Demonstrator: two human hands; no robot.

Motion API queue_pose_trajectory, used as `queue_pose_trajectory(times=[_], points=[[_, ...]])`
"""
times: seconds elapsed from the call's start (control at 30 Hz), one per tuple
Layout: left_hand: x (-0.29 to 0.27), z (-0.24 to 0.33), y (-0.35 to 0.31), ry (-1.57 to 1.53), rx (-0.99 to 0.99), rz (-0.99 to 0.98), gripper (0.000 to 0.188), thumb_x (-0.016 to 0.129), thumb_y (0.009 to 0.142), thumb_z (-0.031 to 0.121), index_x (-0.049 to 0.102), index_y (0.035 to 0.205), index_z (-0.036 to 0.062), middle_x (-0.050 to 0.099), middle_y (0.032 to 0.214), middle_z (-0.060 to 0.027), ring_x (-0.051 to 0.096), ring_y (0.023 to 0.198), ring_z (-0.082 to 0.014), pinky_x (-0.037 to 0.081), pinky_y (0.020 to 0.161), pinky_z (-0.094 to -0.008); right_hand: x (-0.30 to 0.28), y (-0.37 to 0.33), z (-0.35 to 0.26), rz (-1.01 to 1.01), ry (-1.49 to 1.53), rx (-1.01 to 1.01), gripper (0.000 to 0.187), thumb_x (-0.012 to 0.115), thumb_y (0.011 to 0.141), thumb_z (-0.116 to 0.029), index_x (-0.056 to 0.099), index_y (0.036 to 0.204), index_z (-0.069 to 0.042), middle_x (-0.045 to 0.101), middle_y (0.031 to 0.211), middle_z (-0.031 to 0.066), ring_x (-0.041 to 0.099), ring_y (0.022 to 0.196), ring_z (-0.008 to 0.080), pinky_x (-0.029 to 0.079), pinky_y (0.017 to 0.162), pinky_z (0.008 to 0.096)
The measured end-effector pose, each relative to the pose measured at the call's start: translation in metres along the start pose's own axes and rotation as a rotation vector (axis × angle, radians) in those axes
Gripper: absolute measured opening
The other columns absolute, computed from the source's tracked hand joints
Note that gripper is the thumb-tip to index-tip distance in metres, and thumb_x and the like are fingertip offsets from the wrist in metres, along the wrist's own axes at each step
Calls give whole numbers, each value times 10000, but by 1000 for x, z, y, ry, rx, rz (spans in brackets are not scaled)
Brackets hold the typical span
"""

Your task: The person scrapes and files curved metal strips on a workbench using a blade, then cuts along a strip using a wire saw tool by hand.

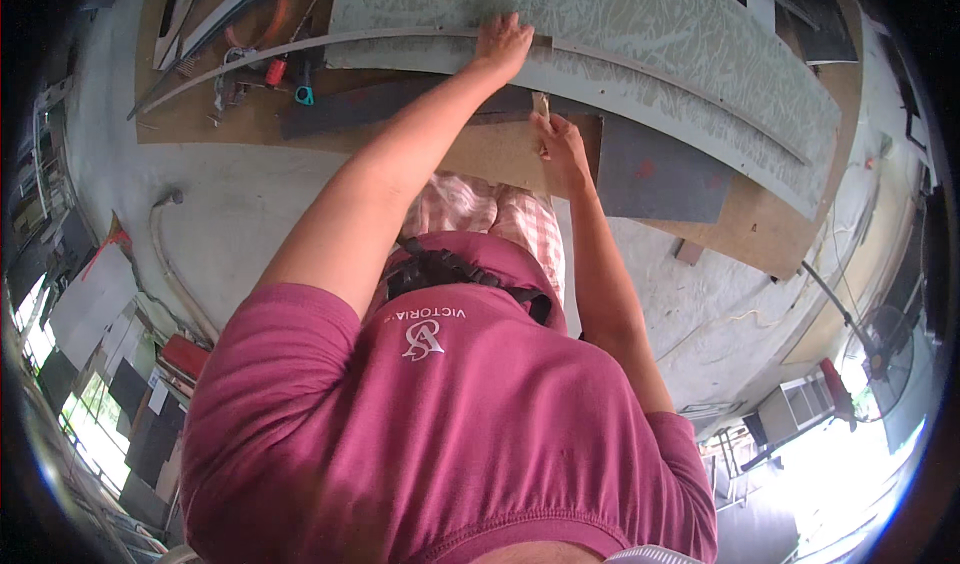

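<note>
A large grey-green panel [640, 24] with a swirly pattern lies on the brown work board. Along its near side runs a long, thin, grey strip [400, 36]. My left hand [505, 46] bears down on this strip with its fingers bent over it. Just to the right and nearer to me, my right hand [565, 147] is closed around a narrow, tan-coloured tool [541, 104] at the panel's near edge. Its exact kind I cannot make out, since my fingers cover much of it. A short darker line crosses the panel above the tool.
Dark grey sheets [660, 174] stick out from under the panel. Scissors with teal handles [304, 94] and a red-handled tool [275, 71] lie to the left on the brown board [220, 124]. A fan [885, 342] stands far right.
</note>
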State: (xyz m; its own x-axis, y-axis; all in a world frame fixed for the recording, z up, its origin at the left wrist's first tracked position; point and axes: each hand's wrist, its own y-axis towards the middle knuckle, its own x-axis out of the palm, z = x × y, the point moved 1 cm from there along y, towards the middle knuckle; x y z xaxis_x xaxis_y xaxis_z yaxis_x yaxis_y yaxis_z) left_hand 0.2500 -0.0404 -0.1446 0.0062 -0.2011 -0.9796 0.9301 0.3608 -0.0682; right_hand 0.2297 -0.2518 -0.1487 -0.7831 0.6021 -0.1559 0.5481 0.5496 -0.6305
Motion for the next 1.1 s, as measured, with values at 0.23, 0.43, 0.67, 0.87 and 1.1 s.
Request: queue_pose_trajectory(times=[0.23,0.43,0.67,0.87,1.1], points=[[-6,-3,7,-13,-78,-240,195,461,821,141,558,987,106,495,1069,-86,454,1063,-275,442,792,-394,12,-18,-7,1,-105,121,368,505,823,-363,542,737,-8,538,576,35,524,521,121,401,484,281],[-21,-1,10,-8,-87,-275,177,464,809,120,597,924,97,533,1037,-74,496,1023,-242,484,752,-338,13,-6,-23,47,-98,-64,357,511,823,-375,560,732,-33,501,593,3,471,524,74,401,469,245],[-19,-5,11,24,-18,-282,169,499,780,86,610,907,80,554,1020,-84,518,999,-240,486,764,-333,19,-15,-11,62,-283,172,365,513,821,-366,541,716,-17,477,554,2,465,525,70,386,471,260],[-23,-4,13,-5,-40,-286,164,509,765,74,621,884,59,565,996,-104,523,1010,-258,479,790,-342,18,-8,-11,141,-390,16,378,523,807,-378,554,708,-15,531,564,66,527,526,108,404,493,287],[-15,-10,14,-4,38,-243,136,452,789,131,553,855,67,529,965,-106,519,937,-298,467,753,-411,16,-12,-8,127,-261,-13,409,491,812,-426,577,773,-28,563,623,118,552,560,170,425,541,328]])
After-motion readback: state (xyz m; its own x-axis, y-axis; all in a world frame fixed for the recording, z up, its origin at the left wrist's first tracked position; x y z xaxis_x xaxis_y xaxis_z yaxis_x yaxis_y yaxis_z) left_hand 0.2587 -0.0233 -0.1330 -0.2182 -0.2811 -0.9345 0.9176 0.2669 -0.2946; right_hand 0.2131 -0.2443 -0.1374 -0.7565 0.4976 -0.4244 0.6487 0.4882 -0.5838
